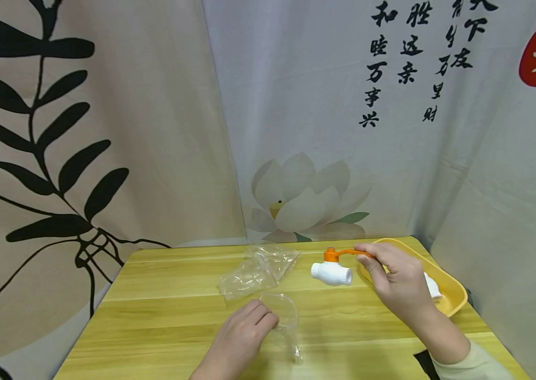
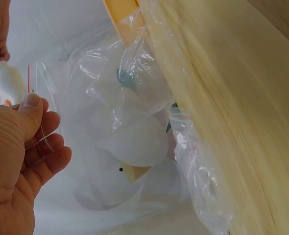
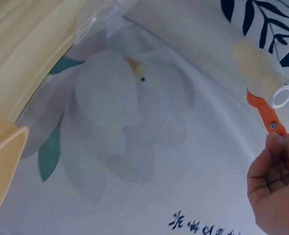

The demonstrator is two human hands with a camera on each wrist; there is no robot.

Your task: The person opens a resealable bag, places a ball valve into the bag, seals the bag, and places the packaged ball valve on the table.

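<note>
A white plastic ball valve (image 1: 332, 273) with an orange lever handle (image 1: 350, 252) hangs in the air over the table. My right hand (image 1: 398, 277) pinches the end of that lever between thumb and fingers, as the right wrist view also shows. My left hand (image 1: 244, 335) pinches the edge of a clear zip bag (image 2: 105, 98), whose red seal line shows by the thumb in the left wrist view. The bag hangs thin and see-through below the fingers. Behind it a second crumpled clear plastic bag (image 1: 256, 272) lies on the table.
At the right of the wooden table (image 1: 163, 316) sits a yellow tray (image 1: 458, 295) with white parts inside, partly behind my right arm. A printed cloth curtain (image 1: 306, 105) closes off the back and both sides.
</note>
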